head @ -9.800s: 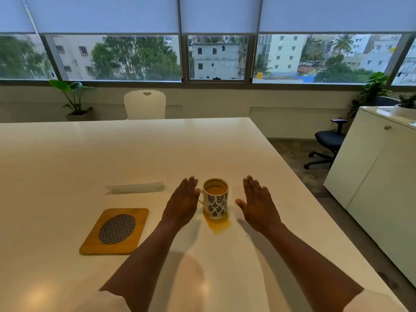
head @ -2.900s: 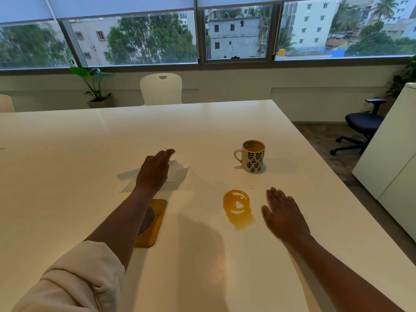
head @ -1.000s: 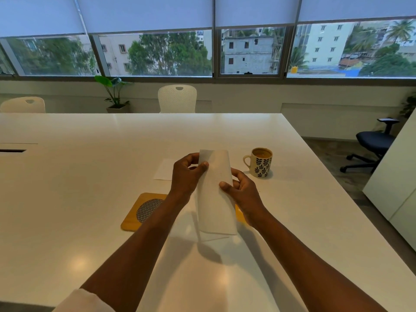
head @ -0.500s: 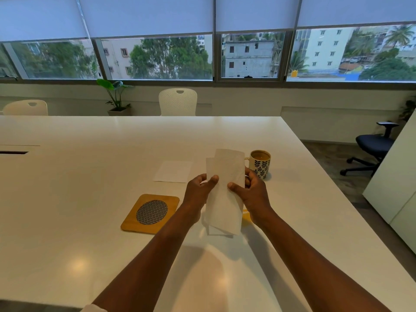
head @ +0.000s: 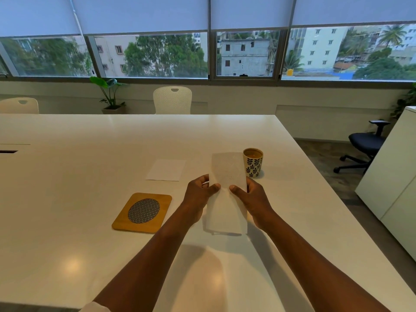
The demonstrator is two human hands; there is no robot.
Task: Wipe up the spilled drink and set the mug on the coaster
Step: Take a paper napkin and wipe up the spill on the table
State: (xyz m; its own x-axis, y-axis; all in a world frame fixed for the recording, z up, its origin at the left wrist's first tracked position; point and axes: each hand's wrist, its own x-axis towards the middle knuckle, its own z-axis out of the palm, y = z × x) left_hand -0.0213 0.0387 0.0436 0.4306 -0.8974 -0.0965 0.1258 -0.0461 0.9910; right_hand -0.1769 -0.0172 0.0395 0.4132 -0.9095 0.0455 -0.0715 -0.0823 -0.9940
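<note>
At the bottom of the frame my two bare forearms run up toward the centre, over a white table (head: 67,172). Just above centre, my left hand (head: 199,192) and right hand (head: 252,197) both pinch a white paper napkin (head: 226,199), thumbs on its near face, fingers curled behind; it hangs upright between them, lower edge just above the tabletop. That sheet blocks the patch of table behind it, so I can't see the spill from here. Left of my left wrist, the wooden coaster (head: 142,212) with its woven round insert lies flat and bare. Farther up, a second napkin (head: 166,170) lies flat on the table. Right of the held sheet's top edge, the leaf-patterned mug (head: 253,162) stands upright on the table with brown drink inside, well apart from the coaster. Beyond the far edge, a white chair (head: 172,100), a potted plant (head: 110,93) to its left, then windows. At the right of the frame, a black office chair (head: 364,143) beside a white cabinet (head: 394,176).
</note>
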